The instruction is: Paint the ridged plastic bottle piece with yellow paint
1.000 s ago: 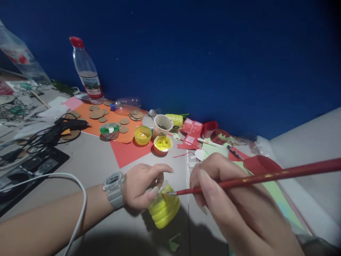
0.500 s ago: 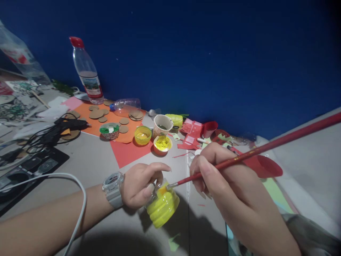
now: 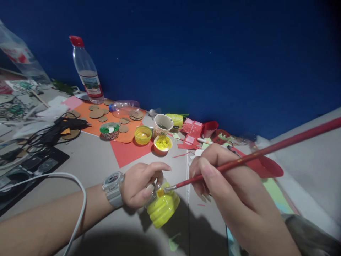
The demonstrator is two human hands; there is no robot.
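Observation:
My left hand (image 3: 142,185), a grey watch on its wrist, grips the clear upper rim of a plastic bottle piece (image 3: 163,209) coated in yellow paint. Its index finger sticks out while the thumb and other fingers pinch the rim. In my right hand (image 3: 226,192) a red paintbrush (image 3: 239,160) is held like a pen, its tip touching the bottle piece near the unpainted edge. Farther back stand a paper cup with yellow paint (image 3: 163,143), a yellow-painted bowl (image 3: 142,135) and a paper cup of dark liquid (image 3: 163,124).
A cup of green paint (image 3: 109,131) and cardboard discs (image 3: 96,113) rest on orange paper. A red-capped bottle (image 3: 87,74) stands behind them, against the blue wall. At left lies a black glue gun (image 3: 71,123); a white cable (image 3: 80,188) crosses my left forearm. Red paper scraps (image 3: 193,129) lie back right.
My right hand has tilted the brush more steeply, its handle end now higher, and the tip has shifted slightly over the bottle piece. My left hand has moved a little left.

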